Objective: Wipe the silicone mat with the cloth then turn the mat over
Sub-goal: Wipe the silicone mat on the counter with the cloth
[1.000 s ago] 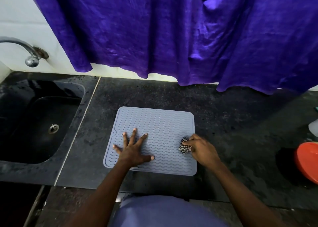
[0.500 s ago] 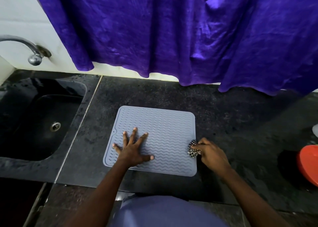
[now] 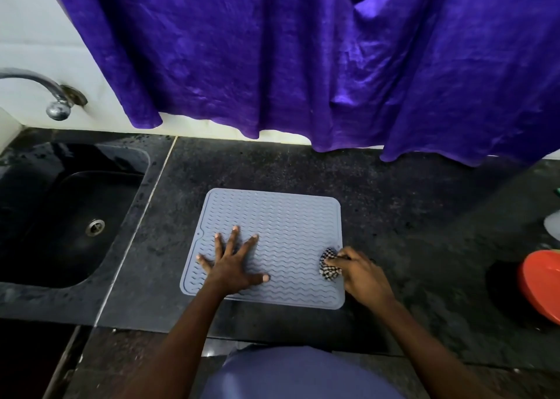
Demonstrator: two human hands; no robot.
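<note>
The silicone mat (image 3: 272,235) looks matt grey-blue, its face ribbed with fine wavy ridges and a smooth raised rim. The cloth (image 3: 328,267), bunched at the mat's right edge, is a soft woven black-and-white check. The table (image 3: 409,217) is dark speckled stone, dull and slightly mottled. At the left, the sink (image 3: 45,217) is black and glossy with a shiny metal drain, and the tap (image 3: 57,105) is polished metal. The purple curtain (image 3: 303,65) at the far side is creased fabric with a faint sheen. The red bowl (image 3: 539,289) at the right looks like smooth plastic.
</note>
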